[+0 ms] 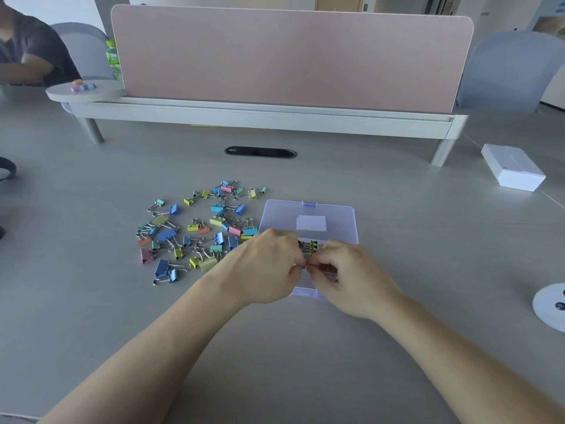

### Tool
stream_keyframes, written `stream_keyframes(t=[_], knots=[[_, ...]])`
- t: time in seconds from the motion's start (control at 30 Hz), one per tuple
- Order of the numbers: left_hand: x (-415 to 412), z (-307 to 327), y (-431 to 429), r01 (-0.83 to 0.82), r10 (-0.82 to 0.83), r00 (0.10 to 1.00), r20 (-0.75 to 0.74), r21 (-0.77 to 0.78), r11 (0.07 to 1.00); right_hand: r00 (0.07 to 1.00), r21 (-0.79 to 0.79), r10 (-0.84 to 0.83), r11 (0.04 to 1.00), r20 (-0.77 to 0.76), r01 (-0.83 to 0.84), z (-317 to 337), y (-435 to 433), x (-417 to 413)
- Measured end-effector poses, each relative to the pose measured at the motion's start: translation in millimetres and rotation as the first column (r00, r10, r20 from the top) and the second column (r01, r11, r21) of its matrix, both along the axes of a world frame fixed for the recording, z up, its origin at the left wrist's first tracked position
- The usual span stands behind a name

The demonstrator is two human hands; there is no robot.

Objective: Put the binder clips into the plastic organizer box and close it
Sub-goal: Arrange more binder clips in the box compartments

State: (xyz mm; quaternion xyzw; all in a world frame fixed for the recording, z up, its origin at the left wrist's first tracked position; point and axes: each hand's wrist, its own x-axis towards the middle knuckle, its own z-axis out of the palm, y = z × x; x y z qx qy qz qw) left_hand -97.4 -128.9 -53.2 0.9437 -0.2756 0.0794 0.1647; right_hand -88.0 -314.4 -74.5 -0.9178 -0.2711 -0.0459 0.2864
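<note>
A grey table (275,347) fills the view, with a pink screen (290,59) standing on a raised shelf across its far side. A white carton (513,171) lies well off to the right. Near the middle sits the clear plastic box (304,292), its lid (284,215) open and lying back on the far side, latch tab at the far edge. The left hand (263,267) and right hand (351,276) hover over the open box, fingers curled, their fingertips meeting to pinch a small clip (305,263) between them; most of it is hidden by the fingers. Just behind the fingertips, a few clips in the box (308,245) show as a tight row. To the left of the box, touching its side at the nearest point, the loose binder clips (195,231) lie scattered on the table in blue, yellow, green, pink and orange.
</note>
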Motion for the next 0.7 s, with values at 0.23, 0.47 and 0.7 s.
stream_keyframes(t=[0.23,0.47,0.7], knots=[[4,7,20,0.059,-0.067,0.997,-0.032,-0.206,0.977,1.0,0.004,-0.02,1.0,0.012,0.02,-2,1,1],[29,6,98,-0.521,0.523,0.852,0.039,-0.054,0.852,1.0,0.024,-0.022,0.999,-0.011,0.023,-2,1,-1],[33,-3,106,-0.723,0.725,0.685,-0.067,0.064,0.688,0.999,0.028,-0.023,0.999,-0.034,0.024,0,1,-2]])
